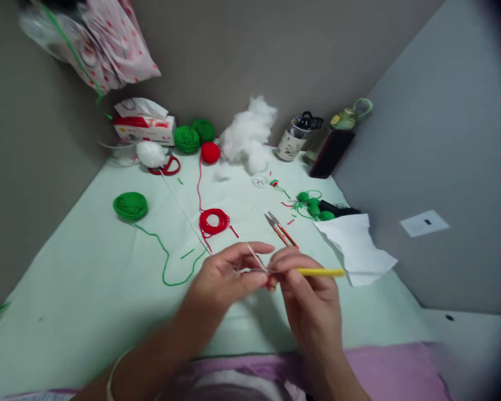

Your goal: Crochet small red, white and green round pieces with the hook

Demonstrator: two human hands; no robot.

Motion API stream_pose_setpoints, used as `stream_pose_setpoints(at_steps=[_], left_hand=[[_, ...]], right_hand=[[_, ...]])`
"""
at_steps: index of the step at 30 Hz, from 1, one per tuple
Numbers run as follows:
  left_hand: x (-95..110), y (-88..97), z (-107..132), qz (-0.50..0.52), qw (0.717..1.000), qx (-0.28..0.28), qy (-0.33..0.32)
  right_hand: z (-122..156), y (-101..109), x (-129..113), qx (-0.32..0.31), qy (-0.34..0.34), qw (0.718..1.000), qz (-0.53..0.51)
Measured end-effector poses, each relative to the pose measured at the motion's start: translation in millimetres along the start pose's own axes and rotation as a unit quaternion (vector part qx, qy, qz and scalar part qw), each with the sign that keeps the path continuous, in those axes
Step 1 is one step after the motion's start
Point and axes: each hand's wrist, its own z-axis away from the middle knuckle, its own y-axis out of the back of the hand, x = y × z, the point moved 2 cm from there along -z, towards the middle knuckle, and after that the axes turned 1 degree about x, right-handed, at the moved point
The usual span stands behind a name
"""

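1. The crochet hook (319,272) has a yellow handle. It lies roughly level above the near middle of the table (67,289), with the handle pointing to the right and the working end hidden between the fingertips of both hands.
2. The right hand (307,295) is closed around the crochet hook, with the fingers curled over the handle near its working end.
3. The left hand (225,275) is pinched narrow on the white yarn (256,259), directly beside the right hand. The fingertips of the two hands meet.
4. The white yarn runs from the left hand diagonally across the table to a white ball (150,153) at the far left.
5. A pair of thread snips (280,229) lies on the table just beyond the hands, with a red yarn coil (214,221) to its left.
6. A green yarn ball (130,205) sits further left. Its loose green strand (167,262) curves toward the left hand.
7. A crumpled white paper (357,248) lies to the right of the hands. Small green crocheted pieces (314,207) lie beyond it.
8. Along the far wall, from left to right, stand a tissue box (144,128), two green balls (187,138), a red ball (210,152), white stuffing (248,135), a jar (294,139) and a bottle (350,117).
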Motion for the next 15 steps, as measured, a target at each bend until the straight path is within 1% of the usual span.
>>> stream_pose_setpoints(at_steps=[2, 3, 4, 5, 6, 7, 9, 11, 13, 15], left_hand=[[3, -18.1, 1, 0.005, 1.0, -0.02, -0.007], [4, -27.5, 1, 0.024, 0.999, -0.039, 0.001], [4, -36.8, 2, 0.061, 0.995, -0.075, 0.022], [4, -44.4, 2, 0.093, 0.989, -0.106, 0.046], [4, -49.3, 1, 0.114, 0.984, -0.125, 0.06], [3, -51.4, 1, 0.129, 0.98, -0.132, 0.067], [0, -46.6, -1, 0.135, 0.983, -0.111, 0.058], [-5, -33.5, -4, 0.123, 0.99, -0.062, 0.036], [-11, -18.4, -5, 0.095, 0.995, -0.032, 0.029], [-15, -5.2, -5, 0.061, 0.998, -0.013, 0.033]], right_hand=[[7, 2, -8, 0.01, 0.058, 0.997, 0.042], [11, 4, -14, 0.025, 0.07, 0.996, 0.05], [15, 8, -20, 0.046, 0.082, 0.994, 0.052], [19, 11, -26, 0.059, 0.108, 0.991, 0.055], [22, 14, -31, 0.068, 0.126, 0.988, 0.06], [24, 15, -33, 0.07, 0.128, 0.987, 0.07], [23, 16, -31, 0.056, 0.108, 0.989, 0.088], [17, 13, -21, 0.021, 0.062, 0.994, 0.083], [9, 9, -8, 0.008, 0.034, 0.999, 0.035], [3, 4, 3, 0.006, -0.014, 1.0, -0.022]])
